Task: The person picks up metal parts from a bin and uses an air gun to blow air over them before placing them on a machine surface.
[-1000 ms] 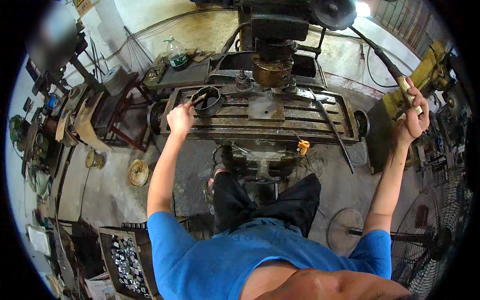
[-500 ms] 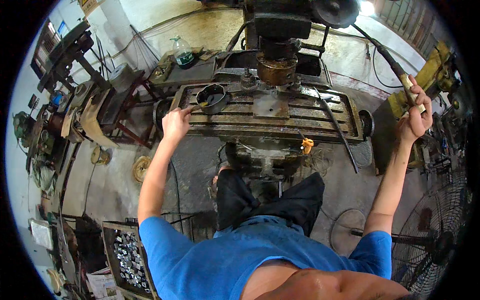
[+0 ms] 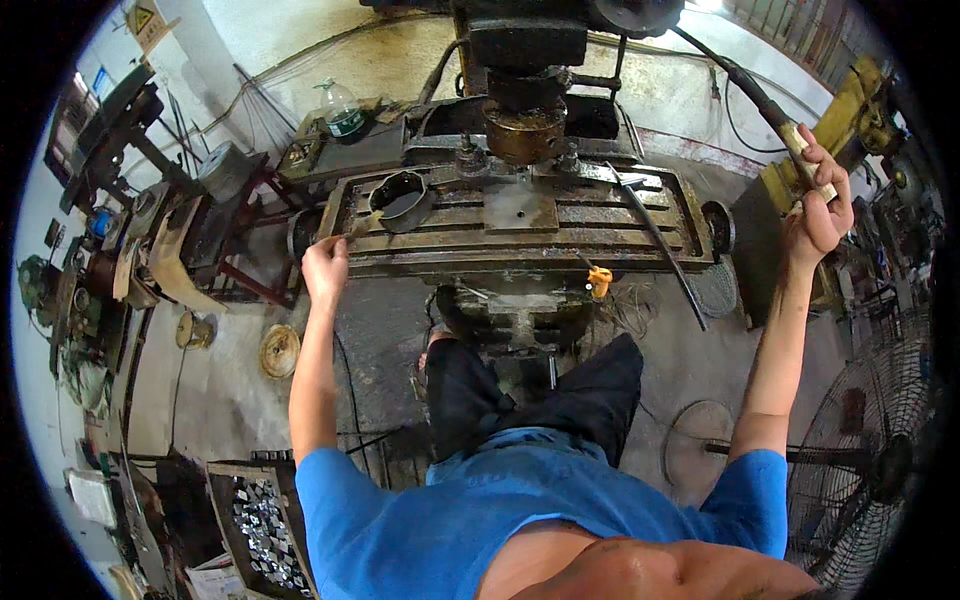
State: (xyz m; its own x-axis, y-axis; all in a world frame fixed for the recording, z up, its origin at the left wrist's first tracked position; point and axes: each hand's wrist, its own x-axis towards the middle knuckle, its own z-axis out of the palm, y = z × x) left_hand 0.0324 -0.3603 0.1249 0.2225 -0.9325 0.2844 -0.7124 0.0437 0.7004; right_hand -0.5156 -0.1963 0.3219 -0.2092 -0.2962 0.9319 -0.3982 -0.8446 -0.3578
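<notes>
The fingers of the left hand (image 3: 326,270) are pinched together on a small, thin brush with a yellowish tip (image 3: 362,228), just off the front left corner of the long, grooved metal table (image 3: 460,243). The tip points at a round, dark metal pot (image 3: 405,217) sitting near the table's left edge; from where I stand I can't tell whether the two touch. Well apart, beyond the table's right edge, the right hand (image 3: 820,218) has its fingers bent around a pale, worn sleeve (image 3: 795,146) on a long black lever (image 3: 760,103). A flat, square grey metal plate (image 3: 520,211) lies mid-table, with a brown, rusty cylindrical machine head (image 3: 525,133) above, toward the back edge. A long, dark metal bar (image 3: 655,235) slants across the table's right end and pokes out past its front edge. Behind the back left corner stands a clear plastic bottle with a green label (image 3: 342,112).
</notes>
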